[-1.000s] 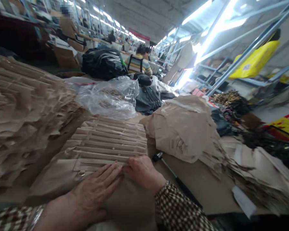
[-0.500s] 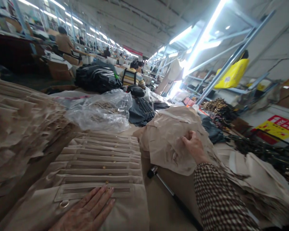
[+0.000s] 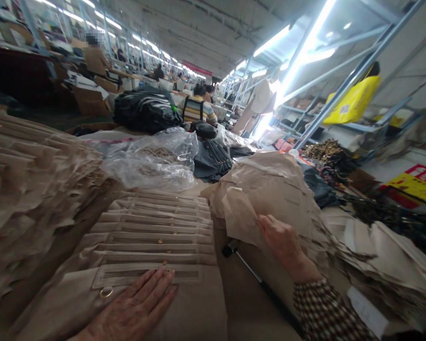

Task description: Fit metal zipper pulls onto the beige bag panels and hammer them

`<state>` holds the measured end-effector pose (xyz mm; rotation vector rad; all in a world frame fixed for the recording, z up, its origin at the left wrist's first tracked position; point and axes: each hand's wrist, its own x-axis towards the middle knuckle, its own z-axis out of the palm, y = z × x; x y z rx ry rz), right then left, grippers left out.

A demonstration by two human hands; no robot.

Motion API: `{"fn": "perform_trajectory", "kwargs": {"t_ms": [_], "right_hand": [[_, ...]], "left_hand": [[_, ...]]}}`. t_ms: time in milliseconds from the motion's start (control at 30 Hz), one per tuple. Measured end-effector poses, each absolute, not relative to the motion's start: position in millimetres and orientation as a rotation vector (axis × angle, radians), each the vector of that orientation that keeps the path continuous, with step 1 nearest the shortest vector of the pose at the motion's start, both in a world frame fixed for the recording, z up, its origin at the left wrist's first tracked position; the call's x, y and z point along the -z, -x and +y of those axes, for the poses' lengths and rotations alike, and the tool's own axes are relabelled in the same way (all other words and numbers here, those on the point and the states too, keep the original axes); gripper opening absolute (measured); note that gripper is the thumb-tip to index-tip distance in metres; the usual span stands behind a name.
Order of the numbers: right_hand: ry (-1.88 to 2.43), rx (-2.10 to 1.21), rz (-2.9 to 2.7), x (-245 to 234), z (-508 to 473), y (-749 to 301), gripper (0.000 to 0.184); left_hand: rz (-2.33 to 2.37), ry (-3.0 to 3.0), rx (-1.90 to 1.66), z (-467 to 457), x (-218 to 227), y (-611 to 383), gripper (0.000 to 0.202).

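Note:
My left hand (image 3: 137, 300) lies flat, fingers stretched, on the front panel of an overlapping row of beige zippered fabric panels (image 3: 199, 308). Its fingertips touch the zipper strip, and a gold ring (image 3: 106, 292) shows just left of them. My right hand (image 3: 282, 244) pinches the edge of a beige fabric piece (image 3: 239, 215), which is folded up over the beige fabric pile (image 3: 284, 184). Between the panels and my right forearm lies a hammer (image 3: 248, 267) with a dark head and a metal shaft; its lower end runs out of view.
Another tall beige fabric stack (image 3: 31, 175) rises at the left. Behind the panels sits a clear plastic bag (image 3: 152, 163), with dark fabric pieces (image 3: 213, 161) beside it. More beige pieces (image 3: 394, 255) lie at the right. A co-worker in stripes (image 3: 199, 111) sits farther off.
My right hand has moved slightly down and left, drawing the fabric piece's edge with it so the piece folds over. My left hand stays flat on the panel. The view has shifted a little.

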<state>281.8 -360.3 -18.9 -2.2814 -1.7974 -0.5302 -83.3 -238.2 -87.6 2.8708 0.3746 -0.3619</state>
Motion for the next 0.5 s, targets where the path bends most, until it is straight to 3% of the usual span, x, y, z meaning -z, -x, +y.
{"fn": "perform_trajectory", "kwargs": {"t_ms": [233,333,433,500], "right_hand": [[2.08,0.322,-1.138,10,-375,-269,0.029],[1.878,0.05,-0.95,-8,-377,-276,0.021],[1.6,-0.113,-0.891,-20,-375,-273,0.037],[1.522,-0.112,-0.971,-22,-372,-264,0.047]], "left_hand": [[0.297,-2.784,0.347,-239,52,94,0.095],[0.288,-2.715,0.204,-230,40,90,0.072],[0.205,-2.618,-0.18,-221,21,65,0.034],[0.087,-2.466,-0.475,-217,4,43,0.025]]}}
